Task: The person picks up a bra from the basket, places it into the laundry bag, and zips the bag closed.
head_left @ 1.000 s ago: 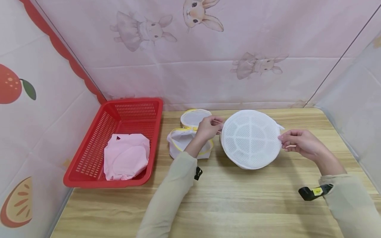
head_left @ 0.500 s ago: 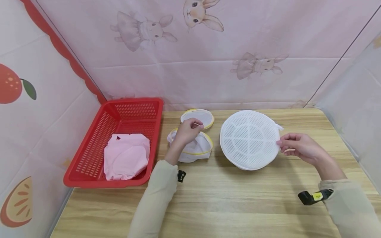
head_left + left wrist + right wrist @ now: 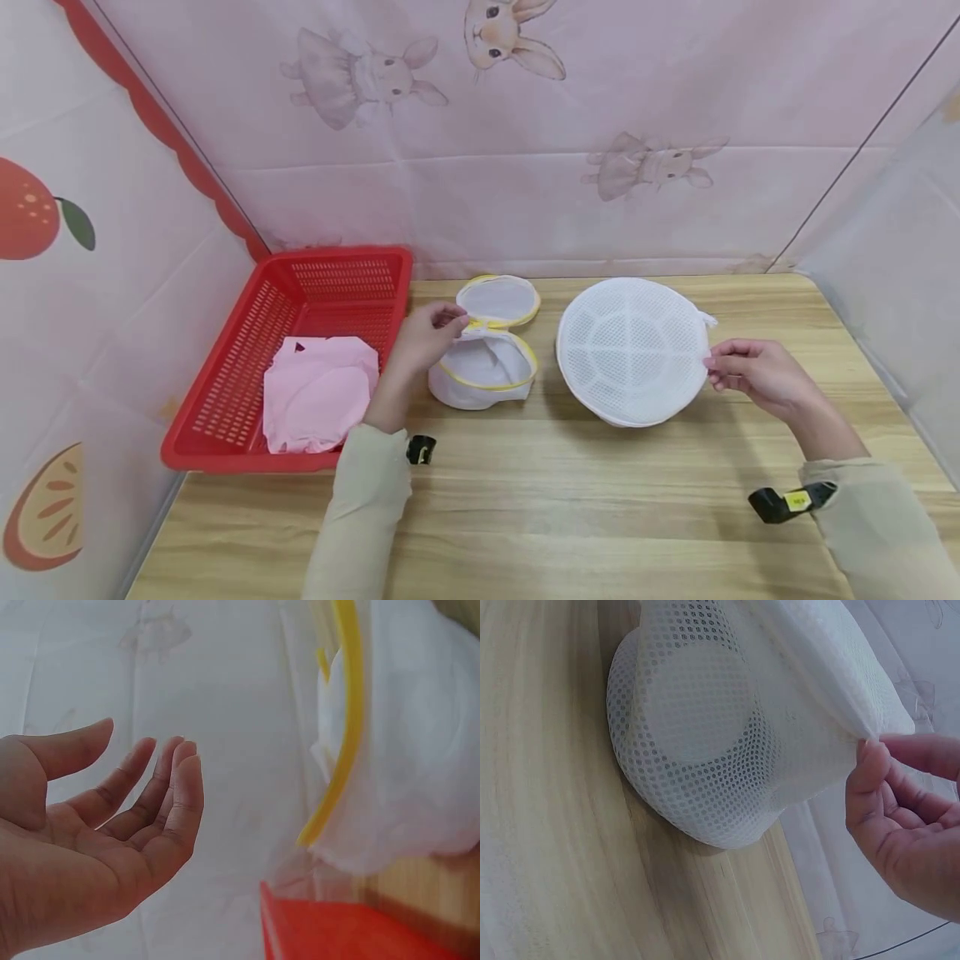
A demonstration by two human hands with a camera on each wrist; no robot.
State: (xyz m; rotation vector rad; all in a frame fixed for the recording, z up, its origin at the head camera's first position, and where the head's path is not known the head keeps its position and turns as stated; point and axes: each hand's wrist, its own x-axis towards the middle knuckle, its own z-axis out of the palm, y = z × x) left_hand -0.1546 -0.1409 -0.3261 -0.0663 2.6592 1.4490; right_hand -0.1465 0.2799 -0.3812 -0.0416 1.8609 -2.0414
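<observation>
My right hand (image 3: 768, 379) pinches the rim of a round white mesh laundry bag (image 3: 633, 350) between thumb and forefinger. In the right wrist view, the bag (image 3: 705, 712) bulges out over the wood, and the fingertips (image 3: 871, 761) grip its seam edge. Left of it stands a smaller white mesh laundry bag (image 3: 480, 392) with yellow trim, its lid (image 3: 498, 300) laid back. My left hand (image 3: 420, 342) hovers at the left side of this smaller bag. The left wrist view has its fingers (image 3: 184, 795) loosely bent, holding nothing, apart from the yellow rim (image 3: 349, 735).
A red slotted plastic basket (image 3: 281, 267) stands at the left with folded pink cloth (image 3: 318, 396) in it. All of it rests on a wood-grain table (image 3: 570, 517). Rabbit-printed sheeting (image 3: 510, 192) hangs along the back edge, and printed sheets line both sides.
My left hand has let go of the round bag's left side and moved left, past the yellow-trimmed bag's opening. The right hand keeps its pinch, nearly in place.
</observation>
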